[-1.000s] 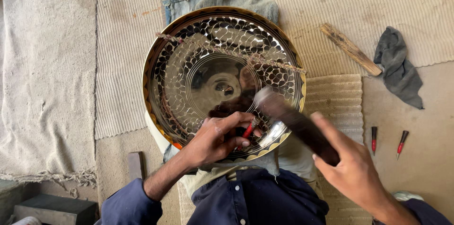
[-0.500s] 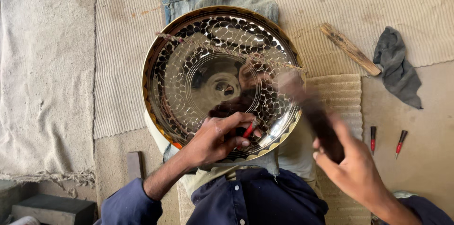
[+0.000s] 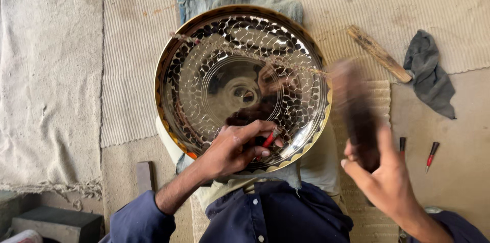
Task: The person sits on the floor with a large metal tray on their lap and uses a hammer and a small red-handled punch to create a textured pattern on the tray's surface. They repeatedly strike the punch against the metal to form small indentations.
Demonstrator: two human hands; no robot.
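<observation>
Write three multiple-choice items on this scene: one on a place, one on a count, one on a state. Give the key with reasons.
1. Where does the grey rag lie?
A. on the round metal tray
B. on the floor to the right, beside the wooden stick
C. under the left hand

2. How many red-tipped tools lie loose on the floor at the right?
A. one
B. two
C. four

3. What does the right hand do with the mallet?
A. it grips the mallet
B. it lies open and empty
C. it rests flat on the tray

Key: B, the rag lies right of the stick; B, one tool and another show; A, fingers wrap the blurred dark mallet.
</observation>
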